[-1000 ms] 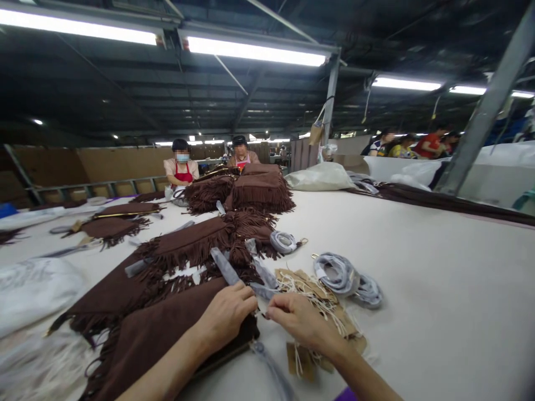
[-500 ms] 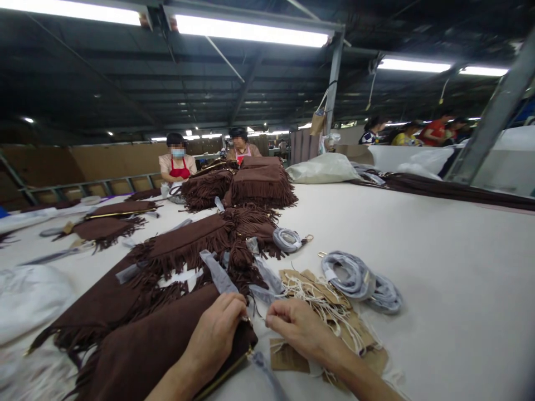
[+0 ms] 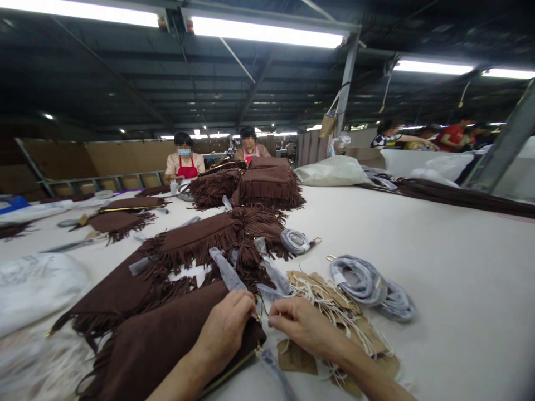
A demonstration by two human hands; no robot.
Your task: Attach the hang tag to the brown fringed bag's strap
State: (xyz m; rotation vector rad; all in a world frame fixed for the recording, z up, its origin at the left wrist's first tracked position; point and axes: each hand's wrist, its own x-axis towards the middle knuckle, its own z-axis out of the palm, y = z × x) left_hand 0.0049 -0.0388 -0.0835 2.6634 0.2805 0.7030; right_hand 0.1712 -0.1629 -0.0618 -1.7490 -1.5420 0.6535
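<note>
While the brown bag (image 3: 163,340) fills the near left of my feed, lying on the white table (image 3: 468,289), its gold zip (image 3: 234,370) runs along the near edge toward a grey-wrapped pull (image 3: 273,367) at the right end. I have my left hand (image 3: 225,328) at that same end, fingers bent together and pinching the corner by a small metal fitting (image 3: 256,318). My right hand (image 3: 304,327) is just beside it, thumb and fingertips pressed together; from where I sit I cannot tell whether anything thin is between them. Crumpled clear plastic (image 3: 37,370) takes up the near left corner for me. Close around my right forearm I see brown paper tags (image 3: 297,357) with white strings, and just past them two coiled grey straps (image 3: 378,291), touching each other. Beyond my left hand I have more brown fringed bags (image 3: 196,236) overlapping on the table, with a smaller strap coil (image 3: 295,243) at their right. Farther out I make out a tall stack of fringed bags (image 3: 271,181) beside a pale sack (image 3: 334,171). Behind the stack I see two people (image 3: 187,166) in red aprons, and overhead, long lit lamps (image 3: 267,32)
</note>
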